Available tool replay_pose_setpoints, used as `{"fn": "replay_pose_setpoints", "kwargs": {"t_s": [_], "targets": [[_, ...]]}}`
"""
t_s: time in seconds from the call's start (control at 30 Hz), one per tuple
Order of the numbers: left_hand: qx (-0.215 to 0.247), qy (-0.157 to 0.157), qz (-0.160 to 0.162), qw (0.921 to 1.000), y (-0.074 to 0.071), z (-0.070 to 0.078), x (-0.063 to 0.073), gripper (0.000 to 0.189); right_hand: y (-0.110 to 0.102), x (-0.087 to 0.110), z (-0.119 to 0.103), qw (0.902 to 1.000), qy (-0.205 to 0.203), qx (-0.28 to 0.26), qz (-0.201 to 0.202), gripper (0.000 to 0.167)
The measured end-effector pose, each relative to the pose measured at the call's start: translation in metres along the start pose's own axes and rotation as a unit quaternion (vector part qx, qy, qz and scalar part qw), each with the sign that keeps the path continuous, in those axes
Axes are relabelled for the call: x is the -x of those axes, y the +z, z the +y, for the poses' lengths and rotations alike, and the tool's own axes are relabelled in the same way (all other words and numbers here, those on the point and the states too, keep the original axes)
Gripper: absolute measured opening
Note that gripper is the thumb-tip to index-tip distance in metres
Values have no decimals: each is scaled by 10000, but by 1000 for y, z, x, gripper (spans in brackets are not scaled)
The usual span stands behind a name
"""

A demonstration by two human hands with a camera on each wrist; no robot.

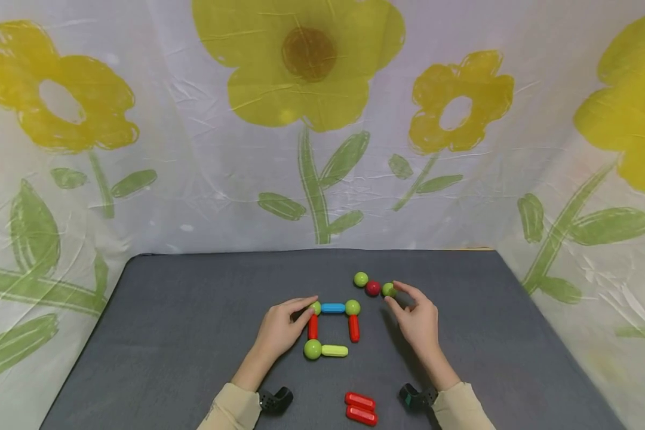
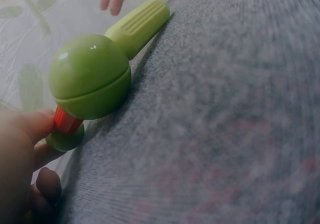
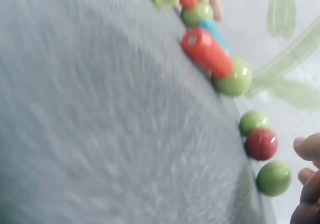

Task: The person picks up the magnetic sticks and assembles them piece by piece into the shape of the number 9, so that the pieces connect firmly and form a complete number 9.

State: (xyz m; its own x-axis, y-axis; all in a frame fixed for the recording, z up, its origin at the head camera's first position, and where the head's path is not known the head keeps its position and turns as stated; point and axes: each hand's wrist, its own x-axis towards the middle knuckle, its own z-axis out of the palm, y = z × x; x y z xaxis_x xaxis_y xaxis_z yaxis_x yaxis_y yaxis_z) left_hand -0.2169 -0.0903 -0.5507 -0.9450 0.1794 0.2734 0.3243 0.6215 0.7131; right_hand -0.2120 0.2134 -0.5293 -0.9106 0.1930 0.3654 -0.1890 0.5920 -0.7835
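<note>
My left hand (image 1: 279, 327) pinches the small green ball (image 1: 316, 307) at the far left corner of a rod-and-ball shape. From that ball run a blue rod (image 1: 333, 308) to another green ball (image 1: 352, 307) and a red rod (image 1: 313, 327) to the near green ball (image 2: 90, 77). A yellow-green rod (image 1: 335, 350) sticks out rightward from the near ball. Another red rod (image 1: 354, 328) points toward me from the far right ball. My right hand (image 1: 420, 322) hovers around a loose green ball (image 3: 274, 178), thumb and forefinger spread; the right wrist view shows a gap to it.
A loose red ball (image 1: 373, 288) and another green ball (image 1: 361, 279) lie in a row with that loose ball at the back. Two red rods (image 1: 361, 408) lie side by side near the front of the dark table (image 1: 193, 310). A flowered sheet (image 1: 220, 179) hangs behind.
</note>
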Motion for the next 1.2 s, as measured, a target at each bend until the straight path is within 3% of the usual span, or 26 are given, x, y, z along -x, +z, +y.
{"fn": "replay_pose_setpoints", "kwargs": {"t_s": [0.3, 0.5, 0.83, 1.2], "targets": [[-40, -110, -56, 9999, -1, -1, -1, 32, 10, -14, 10, 9998, 11, 189, 43, 42], [-2, -25, -46, 10000, -1, -1, -1, 33, 16, -18, 17, 9988, 240, 413, -50, 39], [101, -2, -92, 9999, 1, -2, 0, 33, 6, -4, 9, 9988, 400, 79, -272, 40], [82, -67, -24, 9999, 0, -2, 0, 31, -5, 27, -15, 9941, -362, -377, -953, 40]]}}
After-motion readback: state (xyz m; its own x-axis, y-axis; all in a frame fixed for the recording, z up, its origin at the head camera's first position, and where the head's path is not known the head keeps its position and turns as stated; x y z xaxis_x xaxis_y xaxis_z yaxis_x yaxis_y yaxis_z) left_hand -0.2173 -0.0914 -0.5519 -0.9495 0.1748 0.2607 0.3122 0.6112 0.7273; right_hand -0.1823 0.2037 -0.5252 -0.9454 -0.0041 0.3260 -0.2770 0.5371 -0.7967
